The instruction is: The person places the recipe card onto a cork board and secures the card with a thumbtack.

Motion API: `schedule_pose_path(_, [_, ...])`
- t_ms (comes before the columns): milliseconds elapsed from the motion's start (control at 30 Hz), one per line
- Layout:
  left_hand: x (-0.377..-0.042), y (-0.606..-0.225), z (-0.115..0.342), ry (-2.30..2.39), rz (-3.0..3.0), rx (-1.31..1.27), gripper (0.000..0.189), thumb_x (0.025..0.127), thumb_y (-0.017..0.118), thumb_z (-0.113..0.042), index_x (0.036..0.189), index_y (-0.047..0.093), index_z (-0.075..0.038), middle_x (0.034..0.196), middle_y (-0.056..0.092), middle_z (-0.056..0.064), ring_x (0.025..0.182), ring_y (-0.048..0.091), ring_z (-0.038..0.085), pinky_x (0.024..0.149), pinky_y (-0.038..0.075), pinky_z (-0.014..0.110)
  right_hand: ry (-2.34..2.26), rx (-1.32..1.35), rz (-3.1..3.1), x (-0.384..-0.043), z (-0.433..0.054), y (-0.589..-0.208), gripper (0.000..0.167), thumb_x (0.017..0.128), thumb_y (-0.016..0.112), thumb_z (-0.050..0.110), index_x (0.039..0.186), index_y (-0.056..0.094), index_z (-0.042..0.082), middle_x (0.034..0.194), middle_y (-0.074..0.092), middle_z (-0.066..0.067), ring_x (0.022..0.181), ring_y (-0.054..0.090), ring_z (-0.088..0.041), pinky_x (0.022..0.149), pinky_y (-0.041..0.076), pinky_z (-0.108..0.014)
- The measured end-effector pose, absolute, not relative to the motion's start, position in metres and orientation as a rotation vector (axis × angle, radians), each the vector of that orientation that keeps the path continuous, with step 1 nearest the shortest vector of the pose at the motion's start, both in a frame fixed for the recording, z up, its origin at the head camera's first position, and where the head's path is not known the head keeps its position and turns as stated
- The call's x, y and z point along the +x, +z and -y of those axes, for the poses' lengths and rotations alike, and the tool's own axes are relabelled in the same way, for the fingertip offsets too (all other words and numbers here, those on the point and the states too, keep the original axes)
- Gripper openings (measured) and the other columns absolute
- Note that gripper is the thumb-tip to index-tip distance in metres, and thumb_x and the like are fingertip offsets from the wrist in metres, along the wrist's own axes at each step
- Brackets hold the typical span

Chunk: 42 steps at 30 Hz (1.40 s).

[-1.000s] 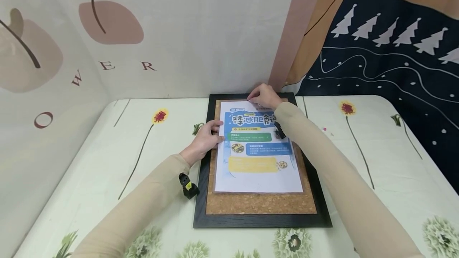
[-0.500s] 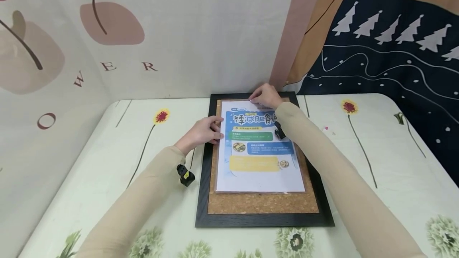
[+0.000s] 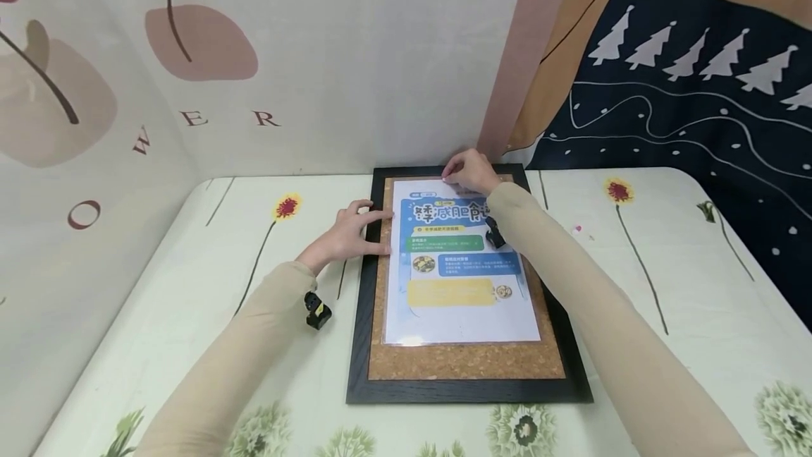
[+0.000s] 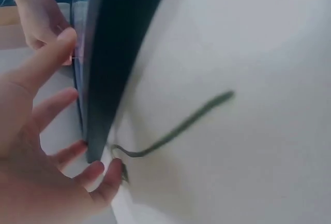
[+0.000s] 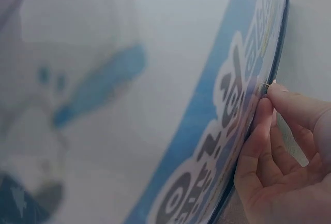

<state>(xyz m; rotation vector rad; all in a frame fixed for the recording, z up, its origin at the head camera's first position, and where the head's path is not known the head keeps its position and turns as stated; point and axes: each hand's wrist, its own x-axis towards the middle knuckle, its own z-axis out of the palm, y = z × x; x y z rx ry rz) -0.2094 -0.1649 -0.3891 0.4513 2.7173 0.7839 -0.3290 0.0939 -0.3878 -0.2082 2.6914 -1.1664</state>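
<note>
A printed poster (image 3: 459,319) in a clear glossy sleeve lies on a cork board (image 3: 469,363) with a black frame (image 3: 469,392). My right hand (image 3: 471,171) is at the poster's top edge, pinching a push pin (image 5: 264,84) between thumb and fingertip; its thin golden needle shows beside the poster's top edge. The pin's head is mostly hidden by the fingers. My left hand (image 3: 352,231) reaches over the frame's left side, thumb and fingers spread, the tips right by the poster's left edge. In the left wrist view, the left hand (image 4: 41,146) shows nothing held.
A flower-print cloth (image 3: 634,372) covers the table under the board. Behind the board hangs a pale curtain (image 3: 355,76), with a dark tree-print cloth (image 3: 685,111) at the right. Small black cameras sit on both wrists.
My left hand has drawn back slightly to the left and its fingers have spread apart. The right hand stays at the poster's top edge, almost unmoved.
</note>
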Motion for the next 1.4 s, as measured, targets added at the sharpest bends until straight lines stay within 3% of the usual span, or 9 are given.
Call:
schedule_pose_path(267, [-0.215, -0.4, 0.173, 0.762, -2.643, 0.501, 0.08, 0.084, 0.075, -0.041, 0.151, 0.037, -0.02, 0.159, -0.008, 0.02, 0.14, -0.003, 0.049, 0.101, 0.02, 0.07, -1.208, -0.164, -2.669, -0.328, -0.096, -0.388, 0.007, 0.09, 0.07, 0.011, 0.096, 0.073, 0.009, 0.106, 0.06, -0.007, 0.098, 0.052, -0.024, 0.086, 0.04, -0.04])
schedule_pose_path(633, [-0.216, -0.403, 0.177, 0.769, -2.589, 0.507, 0.082, 0.085, 0.071, -0.045, 0.153, 0.03, -0.026, 0.16, -0.012, 0.015, 0.141, -0.003, 0.044, 0.099, 0.017, 0.073, -1.215, -0.148, -2.673, -0.325, -0.094, -0.388, 0.01, 0.089, 0.07, 0.012, 0.098, 0.074, 0.008, 0.108, 0.061, -0.006, 0.101, 0.052, -0.025, 0.09, 0.039, -0.042])
schedule_pose_path(1400, [-0.216, -0.402, 0.178, 0.731, -2.571, 0.53, 0.082, 0.087, 0.069, -0.046, 0.154, 0.026, -0.026, 0.158, -0.016, 0.017, 0.14, -0.006, 0.046, 0.097, 0.015, 0.075, -1.241, -0.149, -2.646, -0.327, -0.094, -0.39, 0.008, 0.091, 0.068, 0.01, 0.098, 0.071, 0.007, 0.109, 0.06, -0.008, 0.102, 0.051, -0.025, 0.091, 0.038, -0.042])
